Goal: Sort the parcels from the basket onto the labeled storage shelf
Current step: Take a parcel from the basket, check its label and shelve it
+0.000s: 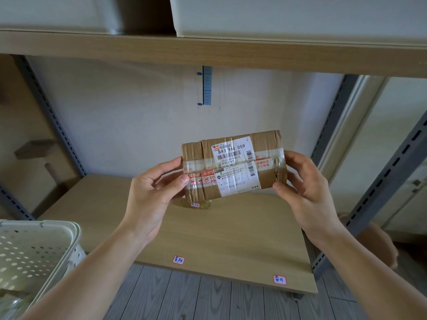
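Parcel: a brown cardboard parcel [233, 163] wrapped in clear tape, its white shipping label facing up, held in the air between both hands, above the shelf board.
Left hand: the left hand [150, 192] grips the parcel's left end, thumb on the front face and fingers curled behind.
Right hand: the right hand [305, 183] pinches the right end, thumb at the lower corner and fingers wrapped over the far edge.
Shelf: the wooden shelf [231, 239] lies below and beyond the hands; a small sticker [178, 260] sits on its front edge under the left wrist, a second sticker [279, 279] under the right forearm, and a third, partly hidden, just beneath the parcel.
Basket: the pale perforated basket [34, 250] stands left of the left forearm.
Step in hand: probably reading the shipping label to find the destination.
Next move: match that place name to a shelf sticker, then set the parcel down behind the matching one; the handwriting is too small to read.
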{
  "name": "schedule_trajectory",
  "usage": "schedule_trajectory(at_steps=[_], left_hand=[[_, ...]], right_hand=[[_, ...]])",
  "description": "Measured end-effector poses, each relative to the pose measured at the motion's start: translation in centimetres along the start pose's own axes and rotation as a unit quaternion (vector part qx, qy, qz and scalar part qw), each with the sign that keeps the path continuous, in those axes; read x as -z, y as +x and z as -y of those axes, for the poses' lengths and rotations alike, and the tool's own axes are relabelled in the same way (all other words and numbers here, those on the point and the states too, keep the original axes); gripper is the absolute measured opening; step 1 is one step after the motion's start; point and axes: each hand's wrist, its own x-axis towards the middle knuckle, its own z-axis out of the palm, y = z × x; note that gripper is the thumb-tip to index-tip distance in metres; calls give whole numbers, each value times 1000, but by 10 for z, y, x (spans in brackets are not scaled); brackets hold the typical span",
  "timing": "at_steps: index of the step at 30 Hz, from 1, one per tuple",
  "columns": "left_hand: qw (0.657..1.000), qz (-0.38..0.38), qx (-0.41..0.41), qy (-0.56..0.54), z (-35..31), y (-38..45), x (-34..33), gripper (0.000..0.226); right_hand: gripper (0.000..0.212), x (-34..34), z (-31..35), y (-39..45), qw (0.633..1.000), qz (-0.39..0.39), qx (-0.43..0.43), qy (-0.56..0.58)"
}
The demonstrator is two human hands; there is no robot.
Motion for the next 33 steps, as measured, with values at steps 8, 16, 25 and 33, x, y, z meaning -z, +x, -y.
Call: schedule_trajectory(at_steps=[8, 16, 25, 33], left_hand=[[999, 13, -20, 23, -1, -5, -6, 45], [999, 19, -25, 43, -1, 3, 0, 30], [997, 6, 41, 68, 15, 4, -15, 22], [994, 34, 43, 92, 30, 11, -37, 30]], right_hand=[[54, -2, 0, 1, 1000, -25, -17, -8], [51, -1, 5, -1, 998, -18, -31, -58], [80, -6, 11, -6, 991, -92, -85, -58], [40, 10, 1, -7, 979, -96, -154, -91]])
